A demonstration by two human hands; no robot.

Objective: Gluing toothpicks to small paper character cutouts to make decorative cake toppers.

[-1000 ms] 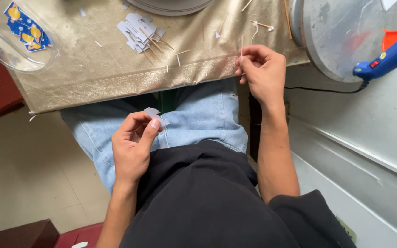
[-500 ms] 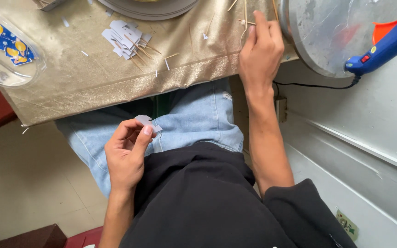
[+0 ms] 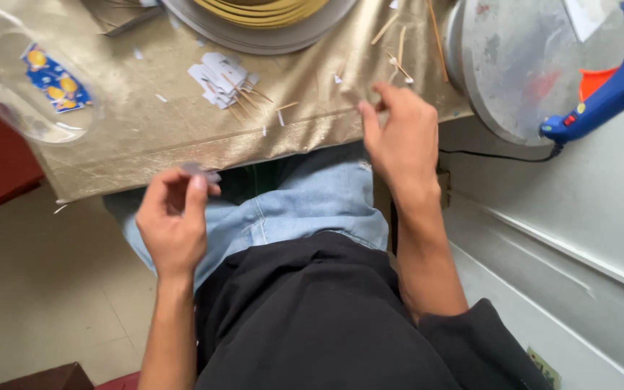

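From the head camera, looking down, the left hand (image 3: 175,224) is raised over the lap at the near edge of the table (image 3: 182,130), thumb and forefinger pinched together on a small grey paper piece (image 3: 200,172) that sticks out above the fingertips. The right hand (image 3: 399,137) hangs over the table's front edge with its fingers loosely curled and spread; the picture is blurred there, and I cannot tell whether it holds anything. Just beyond its fingertips a few thin wooden sticks (image 3: 399,50) lie scattered on the gold tablecloth. Farther left on the cloth sits a small heap of white paper cutouts (image 3: 218,76) with more sticks lying across and beside it. A clear plastic container (image 3: 30,87) with a blue and yellow label lies at the table's left end. At the top edge is part of a round grey tray (image 3: 254,40), and to the right a round metal lid (image 3: 521,65) with a blue glue gun (image 3: 608,94) resting on it. The two hands are well apart, with blue jeans showing between them.
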